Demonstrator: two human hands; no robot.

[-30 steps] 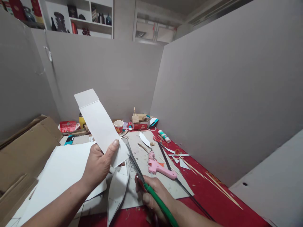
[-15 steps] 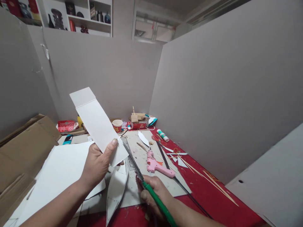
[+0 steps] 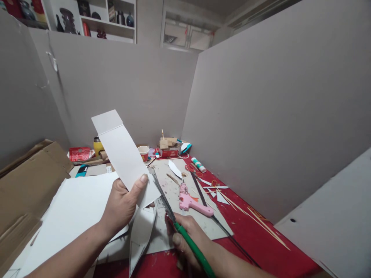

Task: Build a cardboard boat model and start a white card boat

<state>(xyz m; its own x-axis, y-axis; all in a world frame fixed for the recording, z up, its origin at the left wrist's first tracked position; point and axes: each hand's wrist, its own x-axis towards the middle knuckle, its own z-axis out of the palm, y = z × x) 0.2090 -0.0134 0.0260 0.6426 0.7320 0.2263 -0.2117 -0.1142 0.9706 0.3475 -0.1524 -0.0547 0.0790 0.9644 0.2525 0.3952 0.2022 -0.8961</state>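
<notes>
My left hand (image 3: 123,200) pinches a long white card strip (image 3: 124,154) near its lower end, thumb on top; a crease crosses the strip close to its upper end. In my right hand (image 3: 191,235) are green-handled scissors (image 3: 193,247), their blades at the strip's lower right edge. A leaf-shaped white piece (image 3: 142,231) with drawn lines hangs or lies below the strip; what supports it is hidden. Right of the scissors, a pink glue gun (image 3: 193,204) rests on a grey board (image 3: 171,239).
White sheets (image 3: 78,204) and brown cardboard (image 3: 31,193) lie at left. Beyond are a paper cup (image 3: 143,153), a yellow jar (image 3: 97,146) and a glue stick (image 3: 198,165). Paper scraps (image 3: 222,197) and thin wooden sticks (image 3: 261,224) lie on the red cloth (image 3: 246,235). Grey panels surround the table.
The strip and my left hand have shifted slightly right and down. My right hand and the scissors have barely moved. More of the yellow jar shows behind the strip.
</notes>
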